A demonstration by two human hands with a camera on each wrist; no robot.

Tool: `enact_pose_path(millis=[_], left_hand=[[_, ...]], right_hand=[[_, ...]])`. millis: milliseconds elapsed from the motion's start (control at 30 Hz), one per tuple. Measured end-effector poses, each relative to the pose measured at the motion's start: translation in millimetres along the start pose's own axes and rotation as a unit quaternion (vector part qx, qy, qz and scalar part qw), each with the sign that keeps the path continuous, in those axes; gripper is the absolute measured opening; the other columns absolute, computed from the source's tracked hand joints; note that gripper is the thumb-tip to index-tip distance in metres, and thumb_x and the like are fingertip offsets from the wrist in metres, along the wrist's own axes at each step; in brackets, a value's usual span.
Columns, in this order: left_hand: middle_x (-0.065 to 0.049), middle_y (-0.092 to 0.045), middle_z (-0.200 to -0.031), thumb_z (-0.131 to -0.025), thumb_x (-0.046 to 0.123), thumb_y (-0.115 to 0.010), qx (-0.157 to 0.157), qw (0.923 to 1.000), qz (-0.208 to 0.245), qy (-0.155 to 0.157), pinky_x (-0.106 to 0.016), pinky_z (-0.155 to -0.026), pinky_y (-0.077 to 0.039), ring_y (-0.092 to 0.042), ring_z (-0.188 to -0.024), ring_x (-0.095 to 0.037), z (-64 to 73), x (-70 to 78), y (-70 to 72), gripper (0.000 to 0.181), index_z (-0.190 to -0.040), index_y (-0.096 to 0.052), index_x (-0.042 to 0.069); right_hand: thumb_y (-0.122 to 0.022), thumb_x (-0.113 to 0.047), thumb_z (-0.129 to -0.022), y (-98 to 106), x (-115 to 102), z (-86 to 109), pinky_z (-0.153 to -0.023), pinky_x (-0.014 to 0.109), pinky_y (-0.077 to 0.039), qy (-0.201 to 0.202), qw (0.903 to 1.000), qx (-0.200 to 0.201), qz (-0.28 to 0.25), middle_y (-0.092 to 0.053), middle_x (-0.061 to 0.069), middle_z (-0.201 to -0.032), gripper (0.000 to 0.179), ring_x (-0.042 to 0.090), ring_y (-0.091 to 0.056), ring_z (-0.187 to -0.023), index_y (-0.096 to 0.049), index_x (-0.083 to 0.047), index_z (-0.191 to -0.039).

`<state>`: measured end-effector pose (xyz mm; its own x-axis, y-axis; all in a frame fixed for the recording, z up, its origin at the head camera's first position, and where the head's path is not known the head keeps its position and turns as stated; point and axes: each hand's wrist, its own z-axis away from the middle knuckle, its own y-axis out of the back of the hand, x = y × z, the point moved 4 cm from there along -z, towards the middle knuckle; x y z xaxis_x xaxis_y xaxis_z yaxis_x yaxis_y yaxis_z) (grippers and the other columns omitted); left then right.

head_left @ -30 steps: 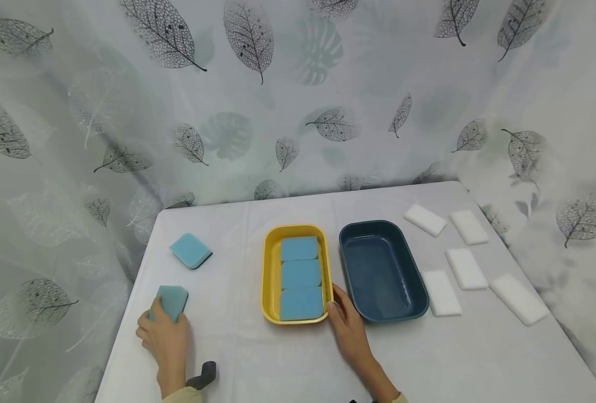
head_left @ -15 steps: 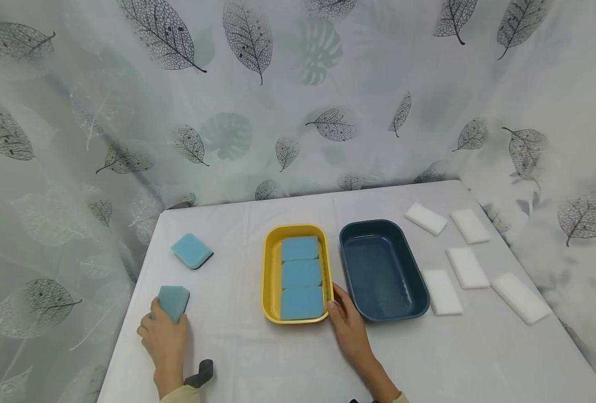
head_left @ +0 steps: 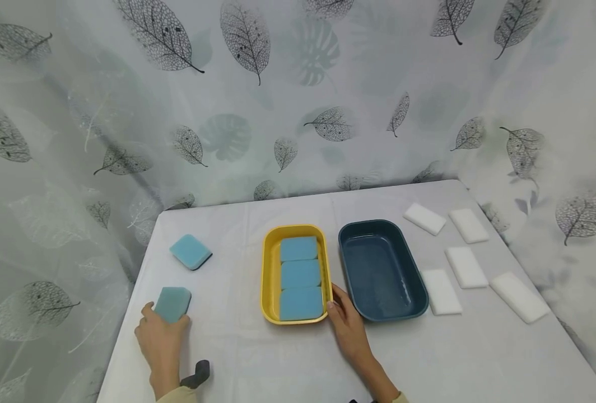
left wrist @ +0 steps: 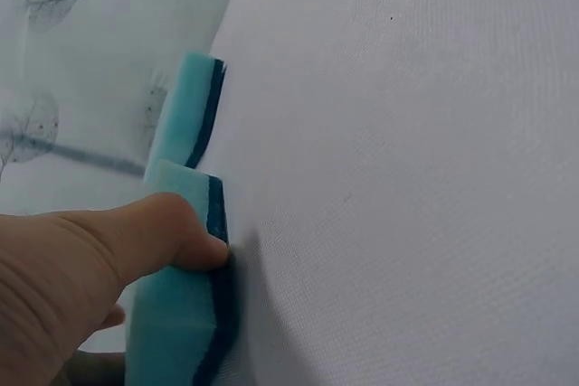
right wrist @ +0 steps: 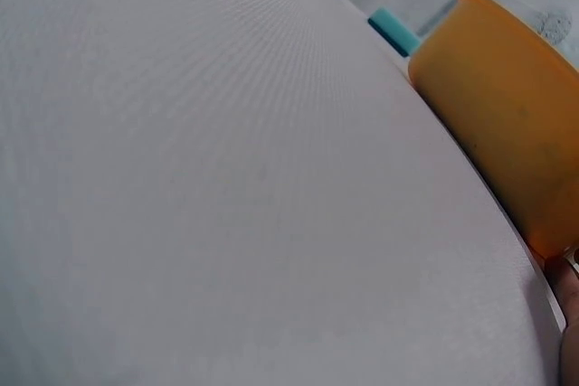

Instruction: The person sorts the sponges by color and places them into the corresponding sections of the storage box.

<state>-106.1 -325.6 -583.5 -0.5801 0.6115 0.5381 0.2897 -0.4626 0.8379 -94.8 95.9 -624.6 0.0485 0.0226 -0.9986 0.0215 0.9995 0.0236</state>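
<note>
Blue sponge [head_left: 173, 303], long axis pointing away, slightly rightward; left hand [head_left: 159, 340] pinching it.

Blue sponge [head_left: 173, 303] lying flat, upright yellow tray [head_left: 273, 274]

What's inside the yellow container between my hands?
Inside the yellow container are three blue sponges in a row, nearer its right side. A strip of bare yellow floor shows to their left. Whatever is underneath the sponges is covered.
</note>
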Motion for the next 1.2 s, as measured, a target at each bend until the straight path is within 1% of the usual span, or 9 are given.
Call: enact_pose_path(millis=[133, 267, 367, 533, 633, 700, 867, 1033, 1200], left_hand=[[-0.045, -0.045, -0.141, -0.079, 0.013, -0.079, -0.001, 0.9998, 0.017, 0.002, -0.075, -0.110, -0.039, -0.041, -0.131, -0.061, 0.6, 1.9, -2.4, 0.096, -0.157, -0.026, -0.008], [-0.044, -0.046, -0.141, -0.079, 0.013, -0.078, -0.006, 0.9994, 0.032, -0.008, -0.076, -0.109, -0.040, -0.043, -0.131, -0.062, 3.4, 9.7, -4.8, 0.094, -0.157, -0.028, -0.006], [-0.043, -0.047, -0.141, -0.080, 0.015, -0.077, -0.013, 0.9986, 0.043, -0.029, -0.077, -0.106, -0.042, -0.045, -0.130, -0.061, 6.8, 20.1, -6.8, 0.091, -0.156, -0.031, -0.005], [-0.042, -0.049, -0.139, -0.082, 0.019, -0.075, -0.037, 0.9958, 0.058, -0.060, -0.075, -0.101, -0.046, -0.050, -0.126, -0.058, 12.9, 40.6, -12.2, 0.085, -0.153, -0.035, -0.003], [-0.040, -0.049, -0.139, -0.083, 0.020, -0.075, -0.053, 0.9941, 0.059, -0.074, -0.074, -0.100, -0.047, -0.051, -0.125, -0.057, 16.2, 52.7, -16.2, 0.084, -0.153, -0.035, -0.002], [-0.039, -0.050, -0.139, -0.083, 0.020, -0.076, -0.058, 0.9926, 0.058, -0.089, -0.073, -0.101, -0.048, -0.052, -0.126, -0.057, 17.9, 60.5, -19.0, 0.084, -0.153, -0.036, -0.002], [-0.035, -0.055, -0.137, -0.082, 0.021, -0.081, -0.068, 0.9860, 0.057, -0.141, -0.069, -0.099, -0.050, -0.056, -0.123, -0.052, 20.6, 82.0, -24.8, 0.084, -0.152, -0.040, 0.001], [-0.029, -0.056, -0.141, -0.082, 0.023, -0.082, -0.102, 0.9761, 0.062, -0.182, -0.064, -0.103, -0.049, -0.054, -0.126, -0.047, 23.2, 106.3, -30.5, 0.083, -0.152, -0.040, 0.003], [-0.027, -0.059, -0.140, -0.081, 0.024, -0.081, -0.116, 0.9669, 0.061, -0.219, -0.061, -0.103, -0.050, -0.056, -0.124, -0.043, 28.4, 128.0, -35.2, 0.081, -0.150, -0.042, 0.006]], right_hand=[[-0.057, -0.029, -0.109, -0.4, -0.6, 0.0, -0.109, 0.008, -0.042, 0.003, 1.0000, -0.001, 0.001, -0.046, 0.011, -0.162, 0.051, 0.028, -0.047, -0.148, -0.043, -0.018, -0.157], [-0.056, -0.029, -0.109, -0.2, -0.4, -0.3, -0.110, 0.008, -0.041, 0.007, 1.0000, -0.003, 0.005, -0.046, 0.011, -0.162, 0.051, 0.027, -0.047, -0.149, -0.043, -0.019, -0.157], [-0.057, -0.029, -0.109, 0.2, 0.1, -0.2, -0.109, 0.008, -0.041, 0.008, 0.9999, -0.004, 0.006, -0.046, 0.011, -0.162, 0.051, 0.027, -0.047, -0.148, -0.043, -0.019, -0.157], [-0.057, -0.028, -0.109, 0.4, 0.7, -0.1, -0.109, 0.007, -0.042, 0.008, 0.9999, -0.005, 0.004, -0.046, 0.011, -0.162, 0.051, 0.027, -0.048, -0.148, -0.044, -0.019, -0.157], [-0.057, -0.029, -0.109, 0.3, 0.9, 0.0, -0.109, 0.007, -0.042, 0.006, 1.0000, -0.006, 0.004, -0.046, 0.010, -0.162, 0.051, 0.025, -0.047, -0.148, -0.044, -0.020, -0.157], [-0.057, -0.029, -0.109, 0.3, 0.9, 0.3, -0.109, 0.007, -0.041, 0.005, 1.0000, -0.007, 0.006, -0.046, 0.009, -0.162, 0.051, 0.025, -0.047, -0.148, -0.044, -0.020, -0.157], [-0.057, -0.028, -0.109, 0.5, -0.8, 1.6, -0.109, 0.007, -0.041, 0.004, 1.0000, -0.005, 0.005, -0.046, 0.010, -0.162, 0.051, 0.026, -0.047, -0.148, -0.043, -0.019, -0.158], [-0.056, -0.027, -0.109, 0.1, -2.2, 1.4, -0.109, 0.007, -0.042, 0.003, 1.0000, -0.005, 0.002, -0.046, 0.011, -0.162, 0.051, 0.027, -0.047, -0.149, -0.043, -0.018, -0.158], [-0.056, -0.029, -0.109, 0.1, -0.3, 1.0, -0.109, 0.007, -0.041, 0.001, 0.9999, -0.006, 0.009, -0.046, 0.009, -0.162, 0.051, 0.025, -0.047, -0.149, -0.043, -0.020, -0.158]])
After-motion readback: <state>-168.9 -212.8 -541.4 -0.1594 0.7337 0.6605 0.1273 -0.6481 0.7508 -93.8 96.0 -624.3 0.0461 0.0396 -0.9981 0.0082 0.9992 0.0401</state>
